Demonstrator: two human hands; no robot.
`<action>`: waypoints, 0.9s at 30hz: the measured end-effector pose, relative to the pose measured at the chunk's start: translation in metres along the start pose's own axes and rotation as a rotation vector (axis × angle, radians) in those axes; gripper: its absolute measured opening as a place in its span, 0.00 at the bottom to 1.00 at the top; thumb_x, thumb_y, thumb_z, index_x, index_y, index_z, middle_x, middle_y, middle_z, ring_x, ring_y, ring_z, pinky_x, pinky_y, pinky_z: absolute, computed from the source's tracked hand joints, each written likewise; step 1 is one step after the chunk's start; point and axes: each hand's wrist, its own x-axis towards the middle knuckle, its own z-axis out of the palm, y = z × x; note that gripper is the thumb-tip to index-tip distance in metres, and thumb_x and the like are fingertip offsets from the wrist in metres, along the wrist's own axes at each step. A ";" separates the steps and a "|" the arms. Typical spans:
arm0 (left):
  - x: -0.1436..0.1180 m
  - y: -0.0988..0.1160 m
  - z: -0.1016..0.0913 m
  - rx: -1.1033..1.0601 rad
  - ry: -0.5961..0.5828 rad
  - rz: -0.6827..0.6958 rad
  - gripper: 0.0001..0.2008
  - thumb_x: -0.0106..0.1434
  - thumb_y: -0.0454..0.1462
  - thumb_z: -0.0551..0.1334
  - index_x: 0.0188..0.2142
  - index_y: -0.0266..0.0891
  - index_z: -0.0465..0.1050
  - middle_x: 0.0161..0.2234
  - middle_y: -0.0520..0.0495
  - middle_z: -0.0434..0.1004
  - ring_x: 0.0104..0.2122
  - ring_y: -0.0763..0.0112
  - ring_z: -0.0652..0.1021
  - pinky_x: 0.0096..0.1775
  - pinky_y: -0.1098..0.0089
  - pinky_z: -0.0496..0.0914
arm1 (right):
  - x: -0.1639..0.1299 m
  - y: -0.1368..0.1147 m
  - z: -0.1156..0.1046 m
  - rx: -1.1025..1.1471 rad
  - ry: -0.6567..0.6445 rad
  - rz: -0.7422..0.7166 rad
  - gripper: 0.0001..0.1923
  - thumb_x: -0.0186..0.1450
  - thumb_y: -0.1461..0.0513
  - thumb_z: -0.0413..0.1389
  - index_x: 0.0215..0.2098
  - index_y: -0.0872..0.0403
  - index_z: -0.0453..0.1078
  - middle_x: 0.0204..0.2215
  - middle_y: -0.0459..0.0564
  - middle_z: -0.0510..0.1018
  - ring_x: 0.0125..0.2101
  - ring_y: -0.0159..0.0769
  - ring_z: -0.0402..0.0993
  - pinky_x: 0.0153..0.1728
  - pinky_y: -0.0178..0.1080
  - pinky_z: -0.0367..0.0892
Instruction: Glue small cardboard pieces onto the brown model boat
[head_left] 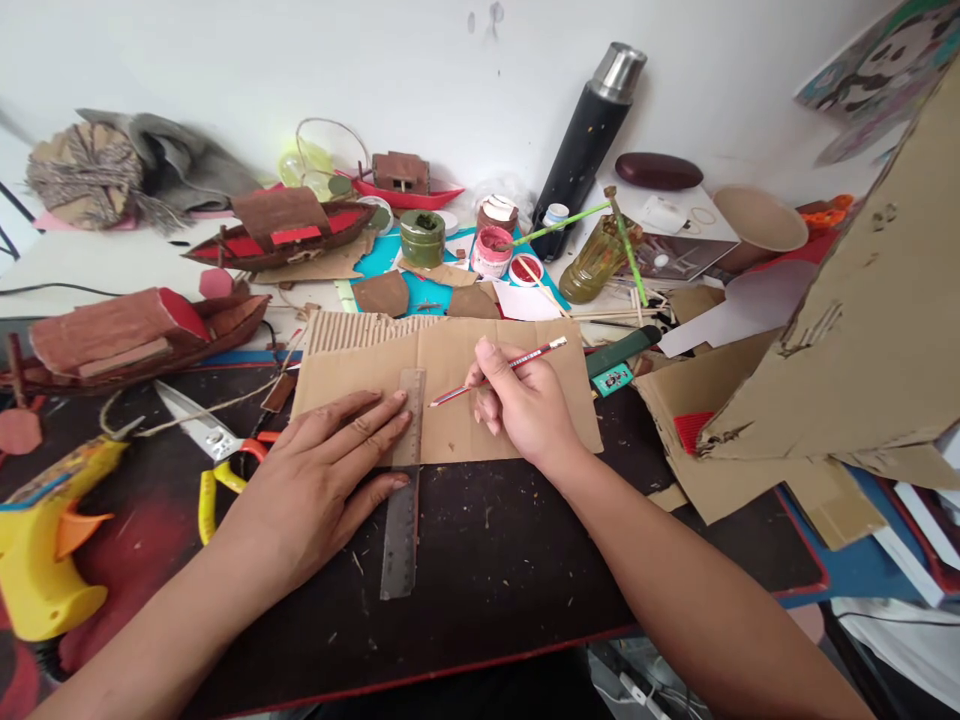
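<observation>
My left hand (322, 475) lies flat, its fingers stretched out onto a clear plastic ruler (400, 545). The ruler lies nearly upright in the view, its upper part across a piece of brown cardboard (450, 345) and its lower end on the dark mat. In my right hand (529, 405) is a red-striped pencil (538, 353) with a white eraser end. Its tip points left, just right of the ruler and over the cardboard; whether it touches the surface I cannot tell. Corrugated ridges show along the cardboard's upper left edge.
Left of my left hand lie scissors (202, 425) and a yellow glue gun (56, 545). Brown model boats (127, 335) stand at left and behind. Paint jars (422, 240), a cup with brushes (592, 265) and a black flask (581, 150) are at the back. Large cardboard (847, 290) rises on the right.
</observation>
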 end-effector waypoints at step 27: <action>0.002 0.001 -0.001 0.031 0.044 0.039 0.31 0.86 0.52 0.56 0.82 0.45 0.64 0.74 0.42 0.78 0.70 0.44 0.78 0.64 0.45 0.77 | 0.001 0.004 0.000 0.036 -0.009 -0.011 0.36 0.68 0.28 0.67 0.30 0.50 0.75 0.15 0.36 0.68 0.14 0.28 0.62 0.18 0.36 0.62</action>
